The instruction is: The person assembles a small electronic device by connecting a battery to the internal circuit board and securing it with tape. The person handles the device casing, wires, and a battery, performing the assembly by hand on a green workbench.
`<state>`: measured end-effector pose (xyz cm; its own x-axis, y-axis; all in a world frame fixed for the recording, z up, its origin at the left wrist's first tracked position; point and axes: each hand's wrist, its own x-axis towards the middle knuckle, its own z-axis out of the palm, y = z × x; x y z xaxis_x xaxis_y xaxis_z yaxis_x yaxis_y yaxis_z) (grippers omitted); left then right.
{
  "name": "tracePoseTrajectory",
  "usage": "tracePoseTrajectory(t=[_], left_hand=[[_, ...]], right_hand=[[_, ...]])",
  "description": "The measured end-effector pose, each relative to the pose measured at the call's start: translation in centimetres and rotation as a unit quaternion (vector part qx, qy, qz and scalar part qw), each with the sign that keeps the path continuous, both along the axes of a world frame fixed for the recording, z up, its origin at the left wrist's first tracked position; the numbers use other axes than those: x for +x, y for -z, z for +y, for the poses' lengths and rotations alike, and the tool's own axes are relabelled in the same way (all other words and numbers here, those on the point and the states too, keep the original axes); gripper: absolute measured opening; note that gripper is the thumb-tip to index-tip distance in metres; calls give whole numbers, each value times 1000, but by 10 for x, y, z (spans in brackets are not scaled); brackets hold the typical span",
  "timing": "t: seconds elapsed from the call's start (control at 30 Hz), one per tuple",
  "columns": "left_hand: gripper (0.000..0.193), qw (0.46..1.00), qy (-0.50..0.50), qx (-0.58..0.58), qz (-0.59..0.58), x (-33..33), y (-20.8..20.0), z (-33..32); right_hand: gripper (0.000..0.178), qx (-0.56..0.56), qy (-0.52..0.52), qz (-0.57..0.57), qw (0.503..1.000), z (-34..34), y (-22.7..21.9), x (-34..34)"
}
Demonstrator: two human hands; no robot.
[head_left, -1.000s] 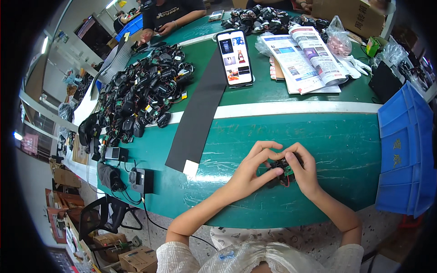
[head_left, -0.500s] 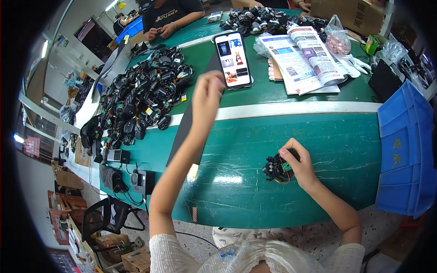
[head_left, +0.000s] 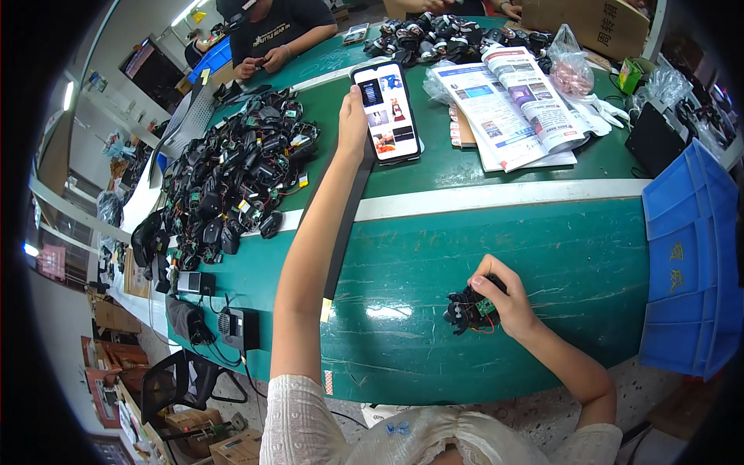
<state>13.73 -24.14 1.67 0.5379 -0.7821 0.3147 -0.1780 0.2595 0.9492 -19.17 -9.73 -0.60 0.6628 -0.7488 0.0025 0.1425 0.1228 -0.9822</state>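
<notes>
Black assy (head_left: 463, 312), tbl (head_left: 395, 349) room L-side

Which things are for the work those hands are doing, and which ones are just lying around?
Part of the work, it seems:
- black gadget, held in the right hand
- phone, with the left hand at its edge
- heap of similar black parts, probably

Probably just lying about:
- printed papers
- white glove

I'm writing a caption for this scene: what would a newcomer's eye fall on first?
Probably the lit phone at upper middle, with the left hand at its left edge. Next, the big heap of black parts at left and the blue crate at far right. Lower down, the right hand holds a small black device.
</notes>
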Motion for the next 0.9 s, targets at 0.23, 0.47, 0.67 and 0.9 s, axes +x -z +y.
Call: tracePoseTrajectory(t=[0.23, 0.47, 0.67, 0.9], left_hand=[[42, 990, 52, -34, 128, 9, 4, -6], [38, 997, 32, -11, 66, 8, 1, -7], [53, 1000, 27, 5, -16, -5, -6, 0], [61, 999, -2, -13, -36, -6, 6, -3]], right_hand=[[15, 74, -6, -23, 997, 3, -9, -2], [16, -65, 30, 23, 997, 4, -9, 0], [23, -74, 50, 46, 995, 4, -3, 4], [31, -28, 89, 56, 994, 2, 1, 7]])
